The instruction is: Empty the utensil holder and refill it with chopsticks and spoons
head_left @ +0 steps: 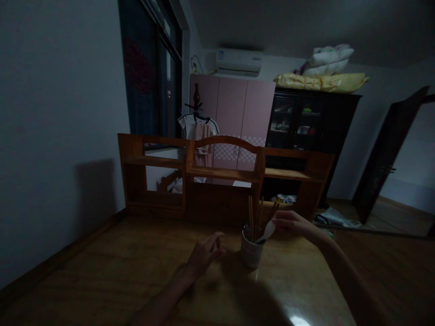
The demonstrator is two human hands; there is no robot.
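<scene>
A white cup (250, 253) stands on the wooden desk (112, 271) and holds several wooden chopsticks (252, 213) and a white spoon (267, 232). My right hand (292, 222) is just right of the cup's top, its fingers pinched on the spoon's handle end. My left hand (205, 254) hovers a little left of the cup, its fingers loosely apart and holding nothing. It is near the cup but apart from it.
A wooden shelf unit (222, 174) stands along the desk's back edge. A white wall (57, 136) runs on the left. Behind are a pink wardrobe (238, 117), a dark cabinet (309, 131) topped with bedding, and an open door (387, 154) on the right.
</scene>
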